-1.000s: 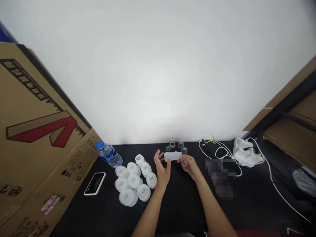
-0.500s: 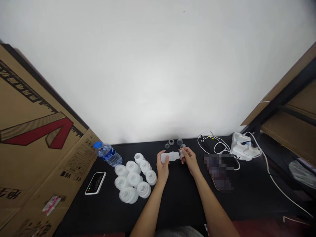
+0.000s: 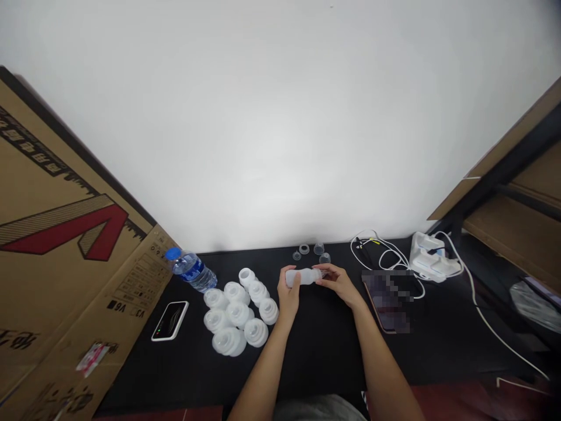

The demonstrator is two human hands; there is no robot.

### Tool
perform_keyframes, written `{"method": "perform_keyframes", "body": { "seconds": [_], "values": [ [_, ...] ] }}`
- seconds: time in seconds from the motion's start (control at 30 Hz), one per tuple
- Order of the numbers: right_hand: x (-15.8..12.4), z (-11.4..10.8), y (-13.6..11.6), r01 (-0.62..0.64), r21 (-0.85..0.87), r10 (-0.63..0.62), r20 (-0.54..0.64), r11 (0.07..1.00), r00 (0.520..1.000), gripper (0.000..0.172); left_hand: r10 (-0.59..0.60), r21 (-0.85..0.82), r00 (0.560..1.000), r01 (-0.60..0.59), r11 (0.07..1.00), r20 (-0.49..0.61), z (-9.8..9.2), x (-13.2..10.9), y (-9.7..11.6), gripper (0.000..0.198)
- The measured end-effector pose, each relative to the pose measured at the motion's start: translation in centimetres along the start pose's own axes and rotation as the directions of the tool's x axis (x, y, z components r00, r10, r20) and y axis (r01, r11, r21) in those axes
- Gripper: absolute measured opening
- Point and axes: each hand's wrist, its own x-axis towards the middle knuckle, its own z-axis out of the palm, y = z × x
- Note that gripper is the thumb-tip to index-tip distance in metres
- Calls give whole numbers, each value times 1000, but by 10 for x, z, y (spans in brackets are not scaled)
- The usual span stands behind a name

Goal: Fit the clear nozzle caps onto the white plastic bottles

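Note:
A translucent white baby bottle [image 3: 303,277] lies sideways above the black table, its neck pointing right. My left hand [image 3: 289,292] is wrapped round its body, thumb on top. At the neck end, the fingers of my right hand [image 3: 338,283] close on a clear cap [image 3: 323,273], which sits against the bottle's mouth and is partly hidden by them. Just beyond the hands lie loose clear parts: a small nipple-like piece [image 3: 297,256], a ring [image 3: 304,249] and two domed caps [image 3: 325,258]. Several similar white bottles [image 3: 237,314] stand grouped left of my left hand.
A water bottle with a blue cap [image 3: 193,270] leans at the back left, near a white-edged device [image 3: 170,321] and a large cardboard box [image 3: 79,292]. To the right are a phone [image 3: 385,304], white cables [image 3: 390,248] and a white charger [image 3: 432,257]. A white wall [image 3: 280,128] rises behind.
My right hand has brought the clear cap leftward onto the bottle's neck, closing the small gap there. Its fingers now reach round the cap. My left hand keeps its hold on the bottle.

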Motion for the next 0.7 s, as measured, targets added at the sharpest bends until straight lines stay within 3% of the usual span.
{"method": "perform_keyframes", "body": {
  "seconds": [0.1,0.2,0.33,0.57,0.7],
  "values": [
    [1,2,1,-10,-38,9,-41,999,999,52,-2,-6,1000,2,1000,0,0,-1,2,49],
    [2,8,6,-85,-115,72,-111,990,991,44,0,-16,1000,0,1000,9,1,-3,3,49],
    [2,13,9,-120,-162,94,-162,979,982,64,-6,-32,1000,6,999,9,3,-3,3,48],
    [2,10,2,-97,21,97,-33,995,995,53,-51,-91,999,50,995,-12,4,-1,-2,48],
    [2,11,2,-87,-33,84,-88,996,993,55,-75,-115,997,74,991,-4,5,-1,-3,48]
  ]
}}
